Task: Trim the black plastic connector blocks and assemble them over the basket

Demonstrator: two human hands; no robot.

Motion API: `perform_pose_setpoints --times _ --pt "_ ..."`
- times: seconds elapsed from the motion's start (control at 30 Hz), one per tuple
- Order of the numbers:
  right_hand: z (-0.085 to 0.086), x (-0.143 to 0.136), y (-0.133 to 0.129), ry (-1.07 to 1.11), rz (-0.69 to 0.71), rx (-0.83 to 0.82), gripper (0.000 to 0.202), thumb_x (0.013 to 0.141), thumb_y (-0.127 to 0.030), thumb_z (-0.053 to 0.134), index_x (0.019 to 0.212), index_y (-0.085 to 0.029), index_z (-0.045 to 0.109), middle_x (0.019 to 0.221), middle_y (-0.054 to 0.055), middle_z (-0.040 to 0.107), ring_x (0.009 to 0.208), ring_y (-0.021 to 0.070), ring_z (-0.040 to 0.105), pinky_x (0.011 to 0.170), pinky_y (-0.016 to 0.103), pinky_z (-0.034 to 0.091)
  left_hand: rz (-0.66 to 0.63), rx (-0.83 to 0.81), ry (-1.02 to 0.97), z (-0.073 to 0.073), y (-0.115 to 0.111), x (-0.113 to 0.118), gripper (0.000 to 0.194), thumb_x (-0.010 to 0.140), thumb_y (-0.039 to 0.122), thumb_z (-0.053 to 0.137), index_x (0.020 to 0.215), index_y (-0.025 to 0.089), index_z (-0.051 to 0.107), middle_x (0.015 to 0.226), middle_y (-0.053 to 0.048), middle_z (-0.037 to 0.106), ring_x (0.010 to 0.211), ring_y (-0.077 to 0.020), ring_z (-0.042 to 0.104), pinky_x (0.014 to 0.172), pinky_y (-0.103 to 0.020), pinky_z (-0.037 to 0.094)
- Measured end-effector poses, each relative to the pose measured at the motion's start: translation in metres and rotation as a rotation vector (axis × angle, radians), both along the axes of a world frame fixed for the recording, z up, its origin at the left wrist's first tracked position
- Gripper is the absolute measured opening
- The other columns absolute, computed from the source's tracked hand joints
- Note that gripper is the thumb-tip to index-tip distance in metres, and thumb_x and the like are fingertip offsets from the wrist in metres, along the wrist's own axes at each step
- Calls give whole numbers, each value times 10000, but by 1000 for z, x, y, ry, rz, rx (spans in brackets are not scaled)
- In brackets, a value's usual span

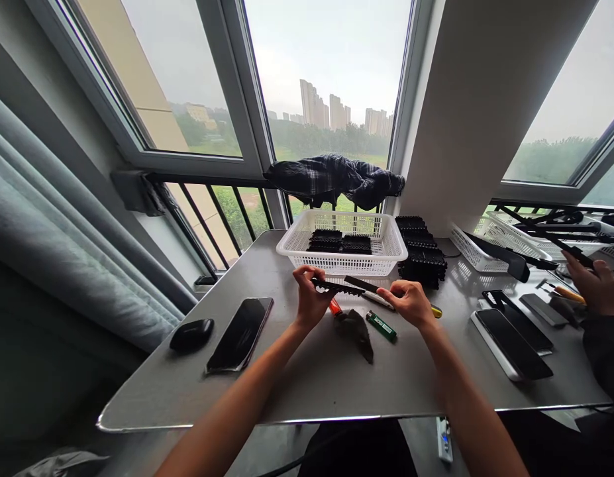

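Observation:
My left hand (310, 296) grips one end of a thin black toothed strip (339, 287) above the table. A flat dark file (362, 283) is held in my right hand (410, 301), its blade close to the strip's right end; whether they touch I cannot tell. The file's yellow handle end (436, 311) shows beyond my right hand. Under the hands lie a green lighter (381, 326), a red object (335, 307), a dark crumpled cloth (356, 333) and a pale pen-like tool (378, 299).
Behind the hands a white basket (342, 265) holds black toothed parts, with more stacked (420, 252) beside it. A phone (240, 334) and black mouse (192, 335) lie left. More phones (515, 341) lie right, near another person's hand (597, 285) holding a black part.

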State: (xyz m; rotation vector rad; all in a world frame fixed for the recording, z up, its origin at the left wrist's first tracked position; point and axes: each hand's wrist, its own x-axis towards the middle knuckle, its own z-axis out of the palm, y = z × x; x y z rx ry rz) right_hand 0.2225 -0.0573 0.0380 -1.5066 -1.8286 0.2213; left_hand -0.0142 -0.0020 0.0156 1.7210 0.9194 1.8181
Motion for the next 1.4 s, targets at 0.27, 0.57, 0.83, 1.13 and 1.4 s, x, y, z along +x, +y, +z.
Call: perform_pose_setpoints --times 0.27,0.57,0.83,1.13,1.4 --pt "-2 -4 0 -28 53 -48 517 826 -619 558 541 -188 560 549 -10 543 535 123 476 525 246 299 -16 15 2 0 -2 2 619 593 100 739 961 272 272 813 63 458 738 -109 482 712 -258 416" --pt "-2 -8 1 8 27 31 549 851 -636 517 533 -189 533 549 -5 536 535 124 463 543 255 306 -31 16 23 0 -6 6 624 584 78 741 954 268 276 809 65 455 729 -106 476 711 -260 406" --pt "-2 -9 -1 -32 10 -10 500 853 -602 536 569 -193 575 577 2 566 561 137 487 553 254 299 -35 -20 -9 -1 -4 4 630 591 110 763 963 273 282 822 59 465 736 -111 490 704 -255 412" --pt "-2 -25 -3 226 99 -144 389 748 -581 674 771 -193 656 710 -2 628 632 146 540 566 229 364 -111 -2 39 -7 -16 19 635 596 118 778 962 282 286 819 65 449 700 -102 468 612 -218 385" --pt "-4 -28 -3 282 63 -91 380 760 -567 661 755 -188 632 771 29 640 724 180 574 637 256 414 -115 47 78 -11 -18 24 600 645 120 752 976 277 277 831 59 426 720 -97 452 656 -233 388"
